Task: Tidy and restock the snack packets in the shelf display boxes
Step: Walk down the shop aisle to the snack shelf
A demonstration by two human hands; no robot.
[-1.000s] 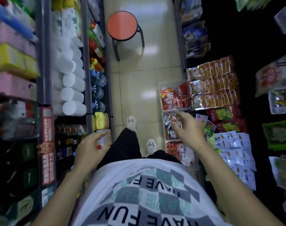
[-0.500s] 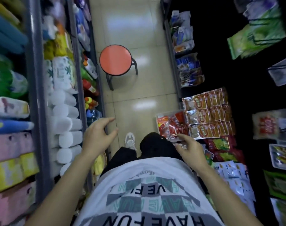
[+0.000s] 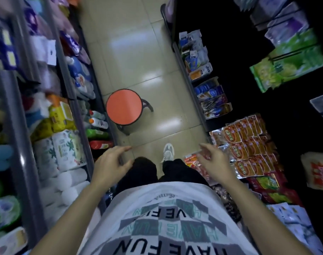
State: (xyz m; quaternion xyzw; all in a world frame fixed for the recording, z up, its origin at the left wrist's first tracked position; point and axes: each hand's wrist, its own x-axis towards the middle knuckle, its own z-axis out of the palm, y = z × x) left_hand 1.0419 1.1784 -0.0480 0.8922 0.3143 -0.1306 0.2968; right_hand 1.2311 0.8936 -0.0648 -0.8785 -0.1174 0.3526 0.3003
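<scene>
Snack packets [image 3: 243, 150] lie at three o'clock; my right hand [image 3: 215, 163] and left hand [image 3: 111, 165] hover open, empty (between boxes, I judge). Next: reach right, straighten them.

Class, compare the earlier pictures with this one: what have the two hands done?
The right hand withdrew from the clear box of dark packets and hovers empty near the orange packets. The left hand came off the left shelf. The stool stayed put.

Shelf [image 3: 197, 100] of orange snack packets [image 3: 243, 150]
</scene>
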